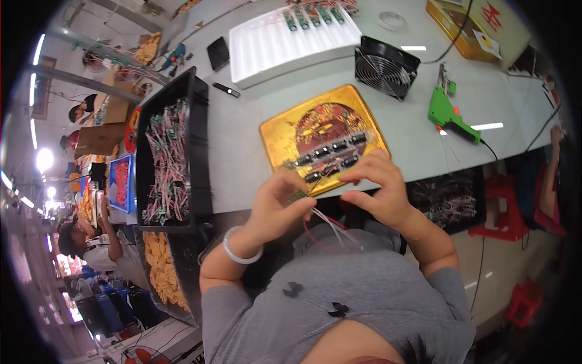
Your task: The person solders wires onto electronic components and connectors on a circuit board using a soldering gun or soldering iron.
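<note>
My left hand (pixel 280 205), a white bangle on its wrist, pinches a small green circuit board (pixel 297 196). White and red wires (pixel 330 225) trail from the board toward my lap. To the right, my right hand (pixel 383 187) hovers at the near edge of a gold tin tray (pixel 276 132), thumb and index finger apart; I see nothing gripped in it. Two rows of black cylindrical parts (pixel 339 147) in clear holders lie on the tray. Thin dark and red leads (pixel 329 170) show between my hands, and where they end is unclear.
A black bin of wired boards (pixel 167 161) stands left, another bin (pixel 448 197) below the right table edge. Behind are a white ribbed tray (pixel 291 45), a black fan (pixel 386 67) and a pen (pixel 226 90). A green glue gun (pixel 451 115) with its cord lies right.
</note>
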A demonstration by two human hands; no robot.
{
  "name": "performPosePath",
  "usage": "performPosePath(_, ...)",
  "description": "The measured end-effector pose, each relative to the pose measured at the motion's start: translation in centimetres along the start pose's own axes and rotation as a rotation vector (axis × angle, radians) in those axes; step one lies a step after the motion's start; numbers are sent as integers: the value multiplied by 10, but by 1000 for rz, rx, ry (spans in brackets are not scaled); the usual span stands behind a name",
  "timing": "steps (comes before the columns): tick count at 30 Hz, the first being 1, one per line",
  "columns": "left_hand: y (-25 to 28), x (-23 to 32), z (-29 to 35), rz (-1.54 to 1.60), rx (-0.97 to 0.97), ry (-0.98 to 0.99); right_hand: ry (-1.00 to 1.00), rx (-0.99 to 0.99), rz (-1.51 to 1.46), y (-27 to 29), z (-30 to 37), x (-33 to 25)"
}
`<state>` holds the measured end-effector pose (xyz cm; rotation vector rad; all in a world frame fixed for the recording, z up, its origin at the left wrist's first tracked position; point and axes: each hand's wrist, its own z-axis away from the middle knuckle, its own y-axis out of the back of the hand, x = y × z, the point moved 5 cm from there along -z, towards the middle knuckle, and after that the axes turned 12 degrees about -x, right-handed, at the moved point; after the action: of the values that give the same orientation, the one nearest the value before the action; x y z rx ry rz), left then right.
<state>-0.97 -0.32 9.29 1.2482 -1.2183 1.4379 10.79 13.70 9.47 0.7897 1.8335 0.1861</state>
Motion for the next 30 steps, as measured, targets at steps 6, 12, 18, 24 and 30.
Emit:
performPosePath(6,-31,-50,-4,208,26,82,-260,-17,-337,-24,15,23)
performPosePath(12,-49,-67,-11,281,-28,113,-184,-44,-306,-16,30,20)
performPosePath(18,-47,-77,-11,-16,-120,110,-205,24,-335,-12,56,20)
performPosePath(24,-5,-49,13,-48,-25,-35,-707,691,-316,11,186,149)
performPosePath(30,12,-30,19,-37,101,34,-938,716,-17,45,274,288)
